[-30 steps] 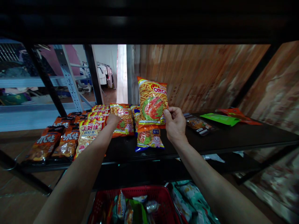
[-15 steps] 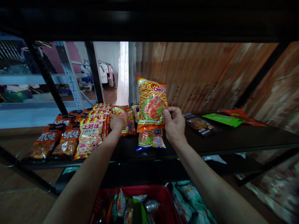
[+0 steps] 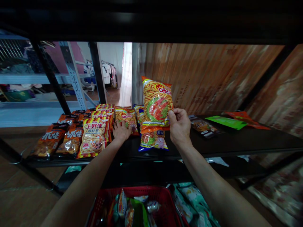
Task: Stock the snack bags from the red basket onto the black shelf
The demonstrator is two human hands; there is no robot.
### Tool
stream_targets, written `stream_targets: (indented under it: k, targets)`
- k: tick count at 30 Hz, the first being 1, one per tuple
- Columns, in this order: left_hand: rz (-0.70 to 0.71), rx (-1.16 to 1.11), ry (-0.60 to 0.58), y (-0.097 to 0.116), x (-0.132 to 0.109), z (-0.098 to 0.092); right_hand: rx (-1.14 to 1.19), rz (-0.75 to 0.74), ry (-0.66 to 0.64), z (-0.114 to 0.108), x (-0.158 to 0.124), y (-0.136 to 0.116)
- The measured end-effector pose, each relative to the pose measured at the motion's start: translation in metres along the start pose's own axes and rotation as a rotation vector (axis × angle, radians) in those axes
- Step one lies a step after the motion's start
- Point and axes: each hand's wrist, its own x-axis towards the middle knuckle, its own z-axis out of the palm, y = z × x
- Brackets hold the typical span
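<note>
My right hand [image 3: 181, 127] pinches the right edge of an orange and yellow snack bag [image 3: 157, 102], holding it upright above the shelf. Partly hidden below it is a blue-edged snack bag [image 3: 153, 141]. My left hand [image 3: 121, 130], fingers spread, lies against the front of a similar orange snack bag [image 3: 126, 116] standing on the shelf. Just left of that hand stand red and yellow prawn cracker bags [image 3: 93, 137] in a row going back.
Black and orange snack packs [image 3: 71, 140] stand at the shelf's left end. Toward the right lie a dark packet [image 3: 204, 126], a green packet [image 3: 227, 122] and an orange packet [image 3: 247, 119]. A red basket [image 3: 163, 192] of packaged snacks is below, beside teal bags [image 3: 193, 201].
My left hand has shifted right, from beside the prawn cracker bags to the front of the orange bag, and its fingers have spread. The held bag sits slightly further right in view.
</note>
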Motion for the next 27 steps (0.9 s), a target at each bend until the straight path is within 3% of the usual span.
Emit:
stream_targets:
  k: [8,22,27]
  targets:
    - [-0.039,0.034,0.022,0.0,0.012,0.0,0.019,-0.001,-0.024,-0.001,-0.001,-0.002]
    - [-0.029,0.048,0.135,-0.002,-0.001,0.009,-0.028,-0.011,-0.042,0.0,-0.006,0.001]
    - [0.003,-0.305,0.163,-0.002,-0.011,-0.012,-0.032,-0.002,-0.1,0.005,-0.022,-0.015]
